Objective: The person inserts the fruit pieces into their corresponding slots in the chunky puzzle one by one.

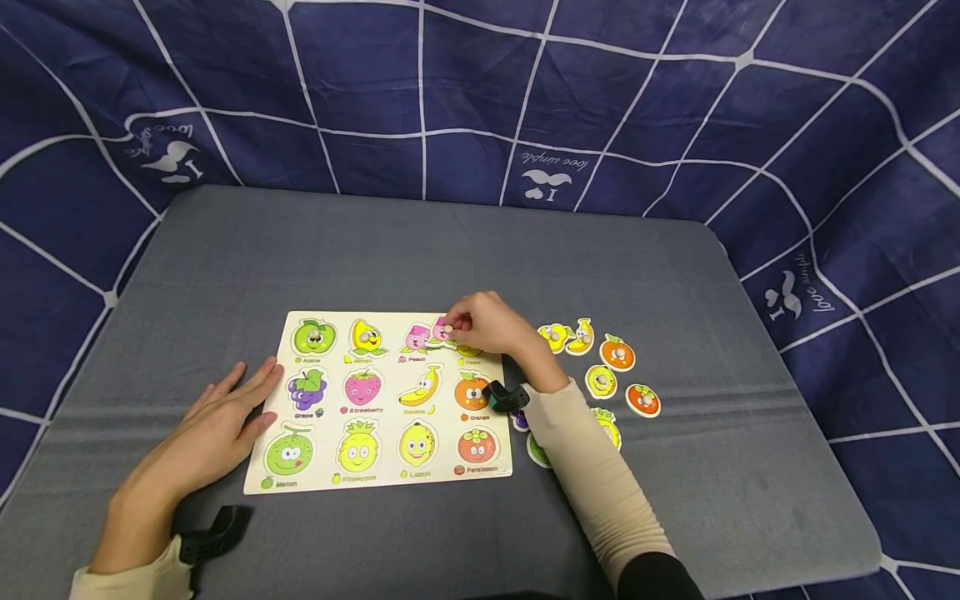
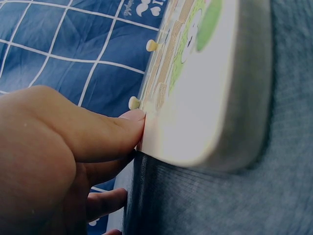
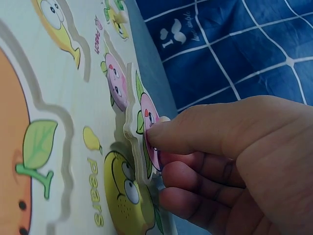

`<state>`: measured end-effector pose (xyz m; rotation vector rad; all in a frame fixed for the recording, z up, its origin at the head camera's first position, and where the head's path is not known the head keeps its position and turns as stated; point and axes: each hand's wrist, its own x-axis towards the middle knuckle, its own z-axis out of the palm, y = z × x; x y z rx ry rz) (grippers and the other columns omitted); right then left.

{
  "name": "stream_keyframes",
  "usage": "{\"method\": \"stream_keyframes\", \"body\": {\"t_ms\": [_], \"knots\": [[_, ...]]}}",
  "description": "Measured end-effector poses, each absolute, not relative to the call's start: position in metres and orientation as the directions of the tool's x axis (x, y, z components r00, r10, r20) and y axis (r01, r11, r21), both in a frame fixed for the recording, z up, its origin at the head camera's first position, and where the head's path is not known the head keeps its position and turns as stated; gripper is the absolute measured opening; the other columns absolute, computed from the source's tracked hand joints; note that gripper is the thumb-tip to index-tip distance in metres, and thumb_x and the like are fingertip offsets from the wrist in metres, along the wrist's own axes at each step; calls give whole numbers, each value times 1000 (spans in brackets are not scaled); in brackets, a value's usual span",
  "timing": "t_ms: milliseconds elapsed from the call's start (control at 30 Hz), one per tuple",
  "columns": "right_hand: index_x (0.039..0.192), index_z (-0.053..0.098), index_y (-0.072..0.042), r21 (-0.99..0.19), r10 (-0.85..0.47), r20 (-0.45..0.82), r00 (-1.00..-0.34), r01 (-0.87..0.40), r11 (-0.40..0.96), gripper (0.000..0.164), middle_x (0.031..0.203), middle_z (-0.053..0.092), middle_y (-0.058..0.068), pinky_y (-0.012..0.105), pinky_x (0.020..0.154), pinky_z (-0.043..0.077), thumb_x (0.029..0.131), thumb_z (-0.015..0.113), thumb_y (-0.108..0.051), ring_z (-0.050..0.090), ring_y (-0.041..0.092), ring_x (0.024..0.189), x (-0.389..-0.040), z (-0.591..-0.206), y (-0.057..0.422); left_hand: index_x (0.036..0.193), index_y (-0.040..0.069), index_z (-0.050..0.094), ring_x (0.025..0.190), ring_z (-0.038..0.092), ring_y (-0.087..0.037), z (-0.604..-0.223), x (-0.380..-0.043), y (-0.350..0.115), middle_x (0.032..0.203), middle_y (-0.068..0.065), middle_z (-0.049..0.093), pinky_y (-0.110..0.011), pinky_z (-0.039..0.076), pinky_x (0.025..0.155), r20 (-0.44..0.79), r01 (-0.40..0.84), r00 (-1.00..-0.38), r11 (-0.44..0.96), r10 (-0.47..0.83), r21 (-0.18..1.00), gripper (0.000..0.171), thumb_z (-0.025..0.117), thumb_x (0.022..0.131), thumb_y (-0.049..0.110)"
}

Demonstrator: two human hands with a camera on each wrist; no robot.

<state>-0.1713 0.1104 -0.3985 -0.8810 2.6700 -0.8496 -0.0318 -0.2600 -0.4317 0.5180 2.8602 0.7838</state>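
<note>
There's the peach piece (image 1: 441, 328), pinched at its knob between thumb and fingers of your right hand (image 1: 483, 323), poised over the board (image 1: 390, 363) between peach slot (image 1: 416, 338) and pear slot (image 3: 128, 193). Your left hand (image 1: 219, 427), fingers extended, thumbs the board's left edge. Looks like placing: shift left, match outlines, lower.

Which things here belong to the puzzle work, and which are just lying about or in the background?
Part of the work:
- puzzle board, left hand touching its edge
- peach piece, pinched by the right hand
- apple piece, on the board
- loose fruit pieces beside it

Just surroundings:
- grey tabletop
- blue checked cloth
</note>
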Motion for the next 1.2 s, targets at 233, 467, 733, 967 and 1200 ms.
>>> {"method": "stream_keyframes", "body": {"t_ms": [233, 467, 733, 967, 1200], "knots": [[89, 76, -6, -563, -629, 20, -777, -529, 635, 6, 70, 61, -3, 19, 62, 42, 87, 71, -6, 51, 7, 65, -170, -400, 103, 153, -2, 29, 143, 13, -54, -432, -31, -261, 158, -24, 24, -76, 9, 105, -28, 296, -932, 802, 362, 518, 65, 61, 97, 6], [89, 76, -6, -549, -635, 17, -772, -538, 640, 6, 71, 61, -3, 18, 62, 41, 87, 71, -7, 51, 7, 65, -168, -401, 97, 152, -3, 31, 142, 14, -55, -431, -32, -259, 157, -24, 25, -76, 10, 105, -38, 290, -933, 812, 357, 507, 64, 61, 97, 6], [89, 75, -6, -551, -643, 11, -766, -541, 635, 6, 71, 61, -3, 18, 61, 41, 88, 70, -6, 51, 8, 66, -168, -400, 91, 153, -2, 29, 143, 13, -54, -431, -31, -260, 158, -23, 24, -76, 9, 105, -27, 295, -934, 809, 357, 509, 66, 62, 96, 6], [88, 75, -6, -558, -642, 2, -766, -534, 635, 5, 70, 60, -2, 18, 61, 41, 87, 70, -5, 52, 8, 65, -167, -399, 86, 153, -2, 29, 143, 13, -54, -430, -31, -260, 158, -23, 24, -76, 9, 105, -43, 286, -934, 815, 354, 505, 65, 61, 96, 6], [88, 74, -5, -547, -648, -10, -762, -538, 641, 4, 71, 60, -2, 17, 61, 41, 88, 70, -6, 51, 7, 66, -167, -398, 80, 152, -4, 31, 142, 14, -56, -431, -32, -258, 158, -24, 25, -76, 10, 105, -56, 279, -934, 821, 352, 498, 64, 62, 97, 8]]}}
